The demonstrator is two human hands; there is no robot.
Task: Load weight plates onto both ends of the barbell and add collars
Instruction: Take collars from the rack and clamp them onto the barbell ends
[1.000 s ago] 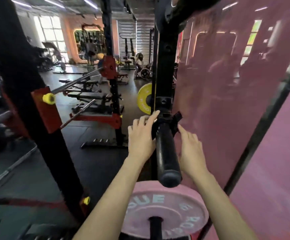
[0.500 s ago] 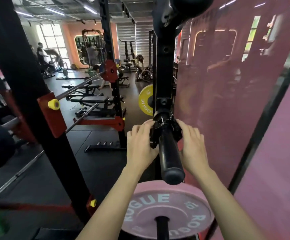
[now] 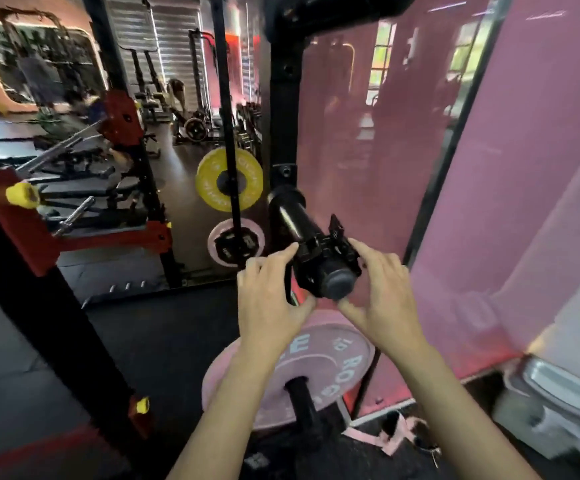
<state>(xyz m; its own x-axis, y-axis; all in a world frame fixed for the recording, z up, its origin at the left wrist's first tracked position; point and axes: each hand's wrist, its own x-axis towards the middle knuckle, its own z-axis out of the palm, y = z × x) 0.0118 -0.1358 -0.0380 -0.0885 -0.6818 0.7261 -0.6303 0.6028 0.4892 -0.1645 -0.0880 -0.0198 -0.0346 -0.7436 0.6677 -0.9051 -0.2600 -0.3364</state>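
Both hands pinch the collar (image 3: 323, 258) at the sleeve (image 3: 293, 220) tip: left hand (image 3: 271, 299) on its near side, right hand (image 3: 382, 289) by the lever. It looks light, rigid and grippy; hold the body, leaving the lever free.

Tight room around the barbell sleeve (image 3: 299, 233)
Pink panel (image 3: 368, 150) close right; black upright (image 3: 283, 109) behind; pink plate (image 3: 316, 368) below; open floor left.

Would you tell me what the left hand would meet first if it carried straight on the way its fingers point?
Probably the black clamp collar on the black barbell sleeve: the left hand has its fingertips already at its near edge, though depth is unclear.
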